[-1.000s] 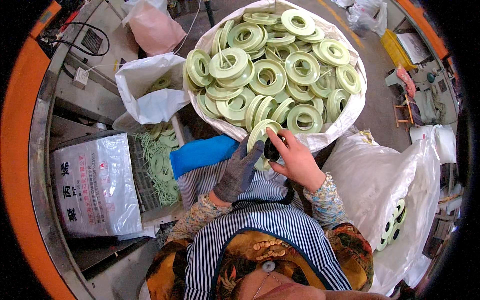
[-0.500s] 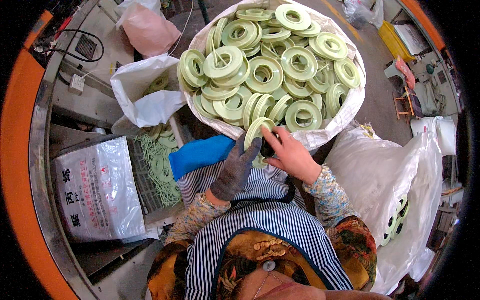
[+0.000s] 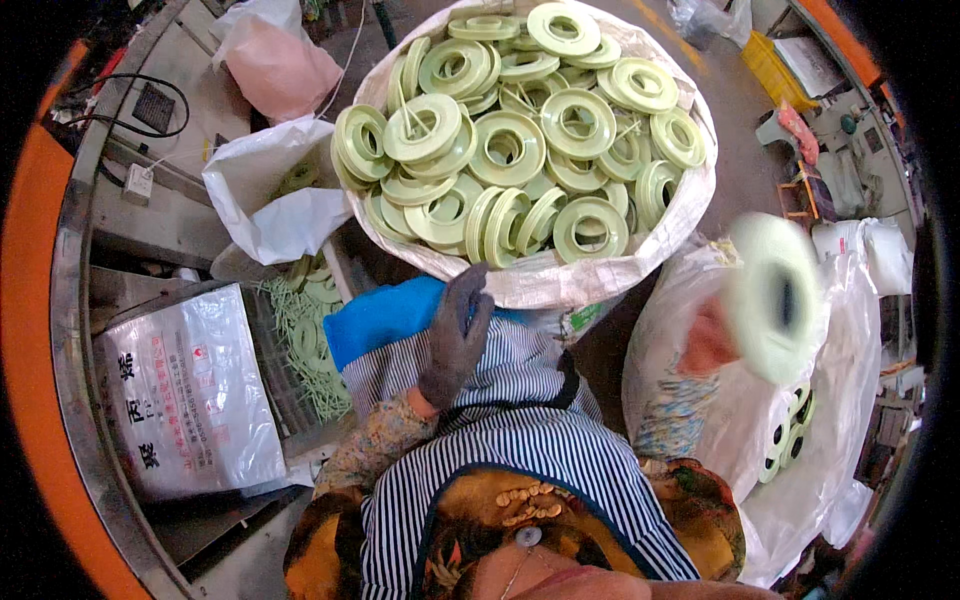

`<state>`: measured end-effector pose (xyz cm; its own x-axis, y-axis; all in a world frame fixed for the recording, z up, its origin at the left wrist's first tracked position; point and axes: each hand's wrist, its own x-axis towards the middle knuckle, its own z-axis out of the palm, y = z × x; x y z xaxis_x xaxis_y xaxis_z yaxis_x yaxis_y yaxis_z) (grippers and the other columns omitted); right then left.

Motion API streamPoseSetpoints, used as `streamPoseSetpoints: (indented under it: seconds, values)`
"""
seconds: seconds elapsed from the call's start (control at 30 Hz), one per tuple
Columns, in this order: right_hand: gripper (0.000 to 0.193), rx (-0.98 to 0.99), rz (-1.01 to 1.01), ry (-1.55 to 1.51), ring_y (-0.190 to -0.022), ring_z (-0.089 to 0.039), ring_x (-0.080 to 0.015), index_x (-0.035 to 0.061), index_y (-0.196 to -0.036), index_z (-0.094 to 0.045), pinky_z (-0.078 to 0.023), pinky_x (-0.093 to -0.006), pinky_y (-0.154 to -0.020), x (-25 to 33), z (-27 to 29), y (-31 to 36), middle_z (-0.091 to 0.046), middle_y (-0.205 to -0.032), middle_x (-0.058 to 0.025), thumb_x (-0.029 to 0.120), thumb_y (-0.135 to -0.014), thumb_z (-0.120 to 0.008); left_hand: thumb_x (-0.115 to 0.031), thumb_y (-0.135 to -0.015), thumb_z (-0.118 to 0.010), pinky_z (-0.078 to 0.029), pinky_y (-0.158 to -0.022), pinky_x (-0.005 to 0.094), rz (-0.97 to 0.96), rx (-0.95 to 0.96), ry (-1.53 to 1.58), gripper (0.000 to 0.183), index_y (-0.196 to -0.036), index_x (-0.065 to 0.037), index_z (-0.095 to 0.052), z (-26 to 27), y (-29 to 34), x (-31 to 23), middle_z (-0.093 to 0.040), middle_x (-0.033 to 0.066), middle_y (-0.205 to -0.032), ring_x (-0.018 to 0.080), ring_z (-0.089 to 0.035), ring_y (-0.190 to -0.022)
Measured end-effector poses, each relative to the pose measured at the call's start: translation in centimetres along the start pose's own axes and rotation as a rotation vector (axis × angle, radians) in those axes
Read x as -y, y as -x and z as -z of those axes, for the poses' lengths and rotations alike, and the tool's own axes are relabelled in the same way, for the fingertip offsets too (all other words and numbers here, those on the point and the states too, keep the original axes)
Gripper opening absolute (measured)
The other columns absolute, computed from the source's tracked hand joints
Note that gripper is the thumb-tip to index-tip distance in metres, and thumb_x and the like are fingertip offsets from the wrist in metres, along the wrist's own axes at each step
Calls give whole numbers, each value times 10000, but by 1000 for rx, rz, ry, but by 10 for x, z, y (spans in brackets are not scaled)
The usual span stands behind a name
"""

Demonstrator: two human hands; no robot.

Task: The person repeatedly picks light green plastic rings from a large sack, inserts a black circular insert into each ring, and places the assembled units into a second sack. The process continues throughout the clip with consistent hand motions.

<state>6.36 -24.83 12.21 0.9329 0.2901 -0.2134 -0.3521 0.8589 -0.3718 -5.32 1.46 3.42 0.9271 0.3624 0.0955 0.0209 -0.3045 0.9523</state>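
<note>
My right hand (image 3: 707,340), bare and smeared by motion, is closed on a pale green plastic ring-shaped spool (image 3: 752,300). It is held above the clear-white plastic bag (image 3: 852,360) on my right, where more green spools (image 3: 790,435) with dark centres show inside. The grey-gloved left hand (image 3: 456,340) holds nothing; its fingers point upward, slightly bent, with the thumb apart. That hand is over my striped apron (image 3: 400,365), at the near rim of a big white woven sack (image 3: 530,287). Loose pale green spools (image 3: 508,150) are heaped in the sack.
To the left, a smaller white bag (image 3: 270,185) stands open beside a bin of thin green scraps and rings (image 3: 300,330). A printed silver-white sack (image 3: 205,390) lies nearer me. A yellow crate (image 3: 775,72) stands far right. Blue cloth (image 3: 380,315) lies across my lap.
My right hand has swung right with the spool, from in front of the big sack to over the bag. My left hand has let go of the spool and lowered slightly.
</note>
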Motion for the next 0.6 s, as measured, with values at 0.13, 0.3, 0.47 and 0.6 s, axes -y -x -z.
streamPoseSetpoints:
  seconds: [0.13, 0.3, 0.47, 0.6]
  values:
    - [581, 313, -81, 122, -835, -576, -163, -7, -1399, -398, -515, -285, -699, -16, -1, -41, -585, -1154, -66, 234, -918, -616, -111, -965, -554, -431, -1023, 350, 0, 85, 107, 433, -1362, 29, -454, -10, -28, -18, -528, 184, -1333, 254, -538, -1212]
    - [258, 520, 547, 2544, -927, -611, -245, 95, -1015, -662, -500, -387, -731, -80, 32, -113, -674, -969, -77, 247, -810, -626, -102, -901, -599, -452, -997, 401, -291, 17, -269, 584, -1424, 13, -364, -53, -80, -11, -503, 235, -1336, 365, -525, -1212]
    - [167, 577, 578, 2866, -988, -594, -287, 139, -949, -661, -433, -504, -848, -86, 65, -117, -684, -845, -83, 203, -809, -597, -155, -859, -590, -531, -806, 383, -155, 232, -971, 629, -1443, -69, -371, -78, -116, -23, -598, 175, -1167, 294, -650, -926]
    - [428, 328, 519, 2973, -1044, -569, -305, 140, -1154, -603, -379, -529, -959, -67, 59, -113, -668, -935, -80, 168, -732, -672, -223, -851, -591, -535, -740, 336, -208, 137, -1109, 577, -1400, -121, -446, -73, -113, -2, -613, 83, -1031, 223, -653, -862]
